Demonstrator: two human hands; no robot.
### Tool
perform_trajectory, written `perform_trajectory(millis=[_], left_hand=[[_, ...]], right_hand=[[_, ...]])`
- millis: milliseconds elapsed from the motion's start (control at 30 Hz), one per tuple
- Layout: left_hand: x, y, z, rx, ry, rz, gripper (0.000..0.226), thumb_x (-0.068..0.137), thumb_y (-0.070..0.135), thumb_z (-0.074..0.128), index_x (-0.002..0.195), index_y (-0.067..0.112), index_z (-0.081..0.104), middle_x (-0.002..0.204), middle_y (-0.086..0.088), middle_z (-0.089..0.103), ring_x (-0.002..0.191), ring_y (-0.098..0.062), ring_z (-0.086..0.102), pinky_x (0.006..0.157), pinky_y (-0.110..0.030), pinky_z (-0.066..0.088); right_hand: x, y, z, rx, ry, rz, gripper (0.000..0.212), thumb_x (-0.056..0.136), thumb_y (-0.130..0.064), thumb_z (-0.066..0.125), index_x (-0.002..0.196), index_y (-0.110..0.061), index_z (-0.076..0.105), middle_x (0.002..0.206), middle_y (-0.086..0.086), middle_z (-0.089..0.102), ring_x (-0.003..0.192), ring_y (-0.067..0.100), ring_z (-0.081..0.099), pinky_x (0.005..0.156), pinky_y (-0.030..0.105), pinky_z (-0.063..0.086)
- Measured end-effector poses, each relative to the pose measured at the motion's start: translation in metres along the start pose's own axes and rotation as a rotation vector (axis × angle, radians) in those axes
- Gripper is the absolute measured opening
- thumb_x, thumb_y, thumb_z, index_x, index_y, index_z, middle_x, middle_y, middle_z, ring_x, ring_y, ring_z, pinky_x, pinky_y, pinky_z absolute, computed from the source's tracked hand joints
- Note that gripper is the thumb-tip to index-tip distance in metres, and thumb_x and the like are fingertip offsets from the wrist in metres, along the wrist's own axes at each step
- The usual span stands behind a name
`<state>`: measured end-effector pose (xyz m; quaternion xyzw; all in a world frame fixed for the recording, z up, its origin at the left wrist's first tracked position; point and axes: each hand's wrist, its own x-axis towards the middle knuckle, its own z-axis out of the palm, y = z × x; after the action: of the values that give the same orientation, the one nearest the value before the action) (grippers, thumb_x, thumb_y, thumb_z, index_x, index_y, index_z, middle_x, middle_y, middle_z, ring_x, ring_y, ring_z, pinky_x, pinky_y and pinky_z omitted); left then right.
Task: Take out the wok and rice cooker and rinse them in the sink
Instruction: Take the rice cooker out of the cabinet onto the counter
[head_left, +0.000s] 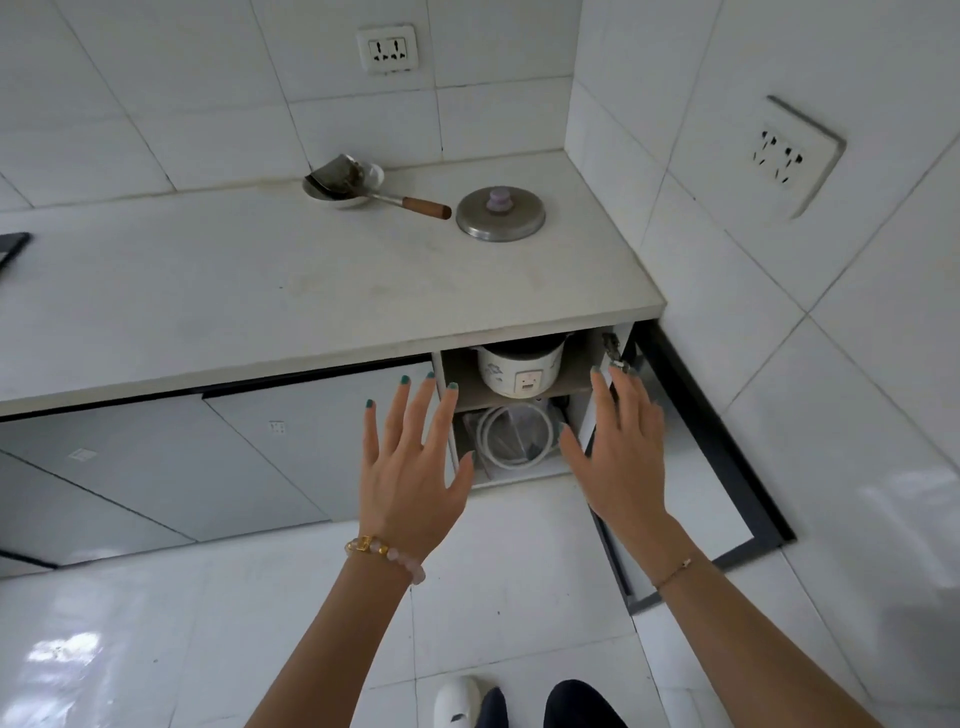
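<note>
The left hand (410, 467) and right hand (623, 447), open and empty, should clasp the rice cooker (519, 370) at 12 o'clock evenly.

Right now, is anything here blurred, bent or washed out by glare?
Head view: the wide lens bows the countertop; glare patches sit on the glossy floor; the right hand looks slightly smeared, the left hand sharp; the cupboard interior is dim.
</note>
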<state>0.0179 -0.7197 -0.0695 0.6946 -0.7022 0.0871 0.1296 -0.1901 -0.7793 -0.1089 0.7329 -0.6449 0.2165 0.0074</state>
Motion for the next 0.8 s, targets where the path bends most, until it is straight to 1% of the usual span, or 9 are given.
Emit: perform_trajectory(millis=[167, 333, 400, 500, 533, 567, 633, 733, 800], left_hand=[[0.022, -0.014, 0.034, -0.057, -0.064, 0.026, 0.06, 0.084, 0.046, 0.036, 0.137, 0.018, 0.035, 0.144, -0.009, 0.044, 0.138, -0.03, 0.033, 0.114, -0.051, 0.018], [0.037, -0.016, 0.096, -0.148, -0.138, 0.028, 0.058, 0.083, 0.048, 0.037, 0.133, 0.019, 0.039, 0.14, -0.008, 0.048, 0.134, -0.031, 0.039, 0.113, -0.051, 0.023], [0.042, -0.009, 0.129, -0.193, -0.17, 0.031, 0.057, 0.083, 0.048, 0.037, 0.133, 0.019, 0.04, 0.14, -0.007, 0.049, 0.133, -0.03, 0.04, 0.114, -0.048, 0.02], [0.052, 0.002, 0.188, -0.205, -0.2, 0.04, 0.057, 0.082, 0.048, 0.037, 0.133, 0.021, 0.039, 0.138, -0.005, 0.051, 0.132, -0.029, 0.042, 0.111, -0.045, 0.018], [0.057, 0.004, 0.21, -0.197, -0.209, 0.038, 0.058, 0.082, 0.048, 0.038, 0.133, 0.021, 0.039, 0.137, -0.005, 0.052, 0.132, -0.028, 0.042, 0.112, -0.045, 0.02], [0.063, 0.005, 0.232, -0.183, -0.219, 0.037, 0.058, 0.082, 0.049, 0.039, 0.133, 0.021, 0.038, 0.137, -0.005, 0.052, 0.131, -0.029, 0.043, 0.113, -0.046, 0.023], [0.076, 0.008, 0.275, -0.16, -0.216, 0.022, 0.06, 0.08, 0.047, 0.048, 0.133, 0.019, 0.04, 0.136, -0.008, 0.053, 0.129, -0.031, 0.046, 0.108, -0.049, 0.029], [0.097, 0.02, 0.33, -0.16, -0.195, 0.001, 0.065, 0.077, 0.044, 0.055, 0.134, 0.016, 0.041, 0.137, -0.011, 0.051, 0.128, -0.034, 0.046, 0.104, -0.054, 0.029], [0.111, 0.028, 0.363, -0.174, -0.183, -0.021, 0.066, 0.078, 0.043, 0.055, 0.136, 0.016, 0.038, 0.139, -0.012, 0.049, 0.13, -0.035, 0.044, 0.106, -0.054, 0.03]], right_hand=[[0.02, -0.01, 0.021, -0.009, -0.001, -0.016, 0.062, 0.087, -0.043, 0.042, 0.138, -0.007, 0.043, 0.142, 0.014, 0.041, 0.13, 0.031, 0.038, 0.1, 0.05, 0.04], [0.033, 0.001, 0.075, -0.024, -0.014, 0.004, 0.061, 0.088, -0.042, 0.044, 0.138, -0.008, 0.044, 0.143, 0.012, 0.042, 0.13, 0.029, 0.039, 0.103, 0.05, 0.039], [0.032, 0.008, 0.109, -0.03, -0.05, 0.024, 0.063, 0.09, -0.047, 0.037, 0.14, -0.01, 0.041, 0.144, 0.01, 0.042, 0.132, 0.03, 0.038, 0.107, 0.05, 0.033], [0.036, 0.027, 0.169, -0.063, -0.117, 0.022, 0.067, 0.095, -0.056, 0.017, 0.143, -0.014, 0.034, 0.147, 0.009, 0.04, 0.135, 0.03, 0.034, 0.108, 0.047, 0.026], [0.04, 0.037, 0.191, -0.063, -0.125, 0.016, 0.067, 0.094, -0.057, 0.018, 0.144, -0.014, 0.033, 0.147, 0.009, 0.039, 0.136, 0.03, 0.033, 0.108, 0.047, 0.025], [0.046, 0.048, 0.212, -0.064, -0.122, 0.011, 0.067, 0.093, -0.056, 0.023, 0.143, -0.013, 0.033, 0.148, 0.009, 0.039, 0.136, 0.031, 0.032, 0.107, 0.047, 0.026], [0.062, 0.071, 0.251, -0.069, -0.093, 0.008, 0.069, 0.088, -0.053, 0.038, 0.143, -0.011, 0.036, 0.149, 0.01, 0.037, 0.137, 0.03, 0.029, 0.107, 0.048, 0.029], [0.09, 0.106, 0.296, -0.057, -0.08, 0.042, 0.074, 0.085, -0.048, 0.055, 0.144, -0.009, 0.035, 0.151, 0.011, 0.032, 0.139, 0.032, 0.026, 0.108, 0.051, 0.032], [0.108, 0.125, 0.322, -0.049, -0.081, 0.054, 0.073, 0.085, -0.049, 0.048, 0.145, -0.008, 0.034, 0.151, 0.013, 0.031, 0.14, 0.034, 0.027, 0.107, 0.055, 0.032]])
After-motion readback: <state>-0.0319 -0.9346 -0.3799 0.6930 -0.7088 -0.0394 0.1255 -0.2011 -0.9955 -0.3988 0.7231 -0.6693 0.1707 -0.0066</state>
